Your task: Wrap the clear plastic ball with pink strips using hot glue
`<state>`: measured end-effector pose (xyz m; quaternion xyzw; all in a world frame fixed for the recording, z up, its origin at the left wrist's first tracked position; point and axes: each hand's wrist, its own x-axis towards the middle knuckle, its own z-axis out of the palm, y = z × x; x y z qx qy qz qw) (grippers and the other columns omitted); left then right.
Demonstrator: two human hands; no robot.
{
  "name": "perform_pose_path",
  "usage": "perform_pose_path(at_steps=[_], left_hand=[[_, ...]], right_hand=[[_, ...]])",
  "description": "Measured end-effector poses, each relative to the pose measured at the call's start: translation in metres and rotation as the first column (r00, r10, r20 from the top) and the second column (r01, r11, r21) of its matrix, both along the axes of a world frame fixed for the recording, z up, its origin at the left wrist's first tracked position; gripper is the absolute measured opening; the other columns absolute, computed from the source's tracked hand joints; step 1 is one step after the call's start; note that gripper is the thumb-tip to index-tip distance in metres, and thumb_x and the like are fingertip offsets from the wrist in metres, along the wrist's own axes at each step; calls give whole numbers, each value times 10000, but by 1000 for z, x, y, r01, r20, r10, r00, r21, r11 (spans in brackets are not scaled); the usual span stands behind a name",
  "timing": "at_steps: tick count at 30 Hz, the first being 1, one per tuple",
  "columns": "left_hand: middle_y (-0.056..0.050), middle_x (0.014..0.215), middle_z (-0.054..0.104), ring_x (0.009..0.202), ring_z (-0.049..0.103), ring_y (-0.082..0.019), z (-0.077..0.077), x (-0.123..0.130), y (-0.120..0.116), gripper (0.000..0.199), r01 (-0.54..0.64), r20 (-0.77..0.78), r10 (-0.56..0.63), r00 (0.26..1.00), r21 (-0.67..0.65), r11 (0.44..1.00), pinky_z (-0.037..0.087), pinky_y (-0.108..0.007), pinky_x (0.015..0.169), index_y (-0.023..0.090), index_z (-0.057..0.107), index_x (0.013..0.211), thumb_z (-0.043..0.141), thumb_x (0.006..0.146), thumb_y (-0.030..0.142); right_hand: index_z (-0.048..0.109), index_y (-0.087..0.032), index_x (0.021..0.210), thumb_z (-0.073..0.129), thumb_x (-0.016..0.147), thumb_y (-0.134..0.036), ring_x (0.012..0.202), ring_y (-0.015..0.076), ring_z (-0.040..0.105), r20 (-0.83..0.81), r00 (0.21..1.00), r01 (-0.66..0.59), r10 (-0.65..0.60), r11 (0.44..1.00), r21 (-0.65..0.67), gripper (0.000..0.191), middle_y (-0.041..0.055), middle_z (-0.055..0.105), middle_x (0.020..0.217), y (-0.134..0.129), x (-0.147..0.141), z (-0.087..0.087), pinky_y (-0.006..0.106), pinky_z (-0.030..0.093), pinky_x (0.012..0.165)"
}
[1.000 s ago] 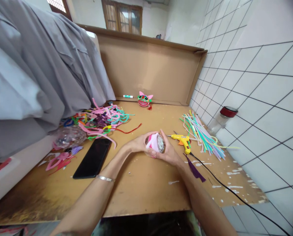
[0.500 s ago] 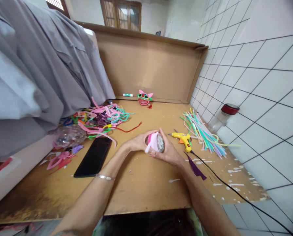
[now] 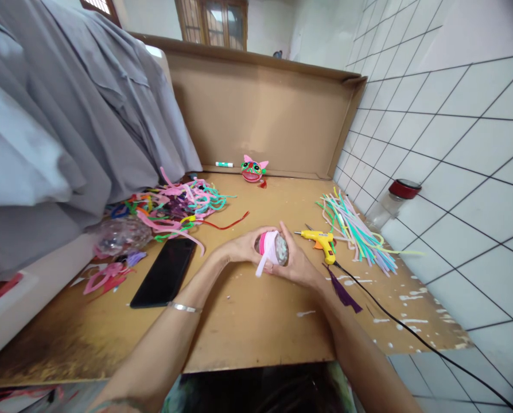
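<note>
Over the middle of the table, both hands hold a small rounded clear piece (image 3: 282,250) wrapped with pipe cleaners. A hot pink band circles its left part, with a pale lilac pipe cleaner (image 3: 270,248) beside it. The lilac one's loose end sticks out downward toward me. My left hand (image 3: 243,246) is closed round the left side, its fingers partly hidden behind the piece. My right hand (image 3: 298,263) grips the right side, fingers at the back and thumb low in front. Right of my right hand lies a yellow hot glue gun (image 3: 321,241), nozzle pointing left.
A phone (image 3: 164,272) lies left, near tangled pipe cleaners (image 3: 187,201) and a clear plastic bundle (image 3: 123,235). Straight pipe cleaners (image 3: 360,229) and a red-lidded jar (image 3: 394,201) are right. A purple tassel (image 3: 345,292) lies near the black cord (image 3: 394,318). A decorated cat-eared head (image 3: 253,169) stands behind.
The lilac pipe cleaner's loose end now points further down and shows longer below the piece. My right thumb has shifted slightly. Both hands keep their hold in nearly the same place.
</note>
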<state>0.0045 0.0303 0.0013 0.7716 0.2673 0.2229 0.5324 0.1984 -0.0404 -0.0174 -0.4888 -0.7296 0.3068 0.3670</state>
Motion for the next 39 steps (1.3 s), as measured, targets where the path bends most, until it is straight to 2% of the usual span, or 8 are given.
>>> perform_pose_path(at_steps=[7,19,26,29,32,35,37,39], left_hand=[[-128,1364,543,1226,523,-307,3,-2,0,1019,-2,-41,4,999,57,998,390,-437,1088,166,420,1412,855,506,337],[-112,1292,581,1145,567,-276,1,-1,0,958,-16,-26,16,1000,-5,1000,457,-411,1023,167,444,1377,848,522,320],[-89,1248,599,1121,568,-266,2,0,0,898,-25,-2,25,1000,24,999,450,-409,1028,174,487,1332,848,526,333],[-103,1258,589,1105,570,-263,3,-1,-2,918,-52,-5,52,999,-11,999,446,-420,1027,164,462,1349,840,535,357],[-114,1266,580,1130,558,-269,2,-3,0,942,-95,-3,95,995,-58,994,443,-412,1031,146,442,1354,839,529,369],[-117,1267,579,1134,558,-273,-1,-7,5,943,-121,9,122,992,-76,990,466,-394,1007,138,430,1357,834,539,377],[-113,1248,591,1124,563,-279,-3,-10,9,941,-132,22,134,991,-71,989,481,-392,987,143,435,1354,837,537,380],[-109,1250,591,1141,555,-287,-5,-13,12,942,-141,38,144,989,-62,988,478,-394,992,149,434,1361,836,542,383]], right_hand=[[61,-190,1554,776,669,-474,1432,316,333,-22,1000,-20,20,1000,-6,1173,161,286,1571,1,1,0,504,311,1157],[93,-202,1552,767,668,-467,1429,309,341,10,1000,-5,5,1000,-17,1143,146,323,1559,-1,-1,4,510,295,1164],[102,-227,1552,793,640,-451,1454,297,291,-2,1000,-31,31,999,-22,1166,119,269,1586,0,2,3,494,257,1184],[219,-236,1530,808,619,-477,1454,310,282,39,999,-21,22,1000,-12,1111,114,299,1574,4,12,7,501,241,1188],[394,-233,1449,766,657,-470,1413,310,350,28,994,101,-104,991,87,907,118,401,1508,10,29,13,496,285,1163],[473,-201,1373,691,718,-452,1280,316,490,41,928,355,-369,914,197,734,151,502,1380,15,46,13,493,397,1069],[529,-132,1287,645,760,-449,1213,355,524,205,758,571,-620,781,252,626,203,540,1270,15,53,10,518,419,1015],[559,-87,1195,624,780,-489,1155,398,544,391,550,689,-737,666,285,581,242,560,1180,15,56,5,541,436,956]])
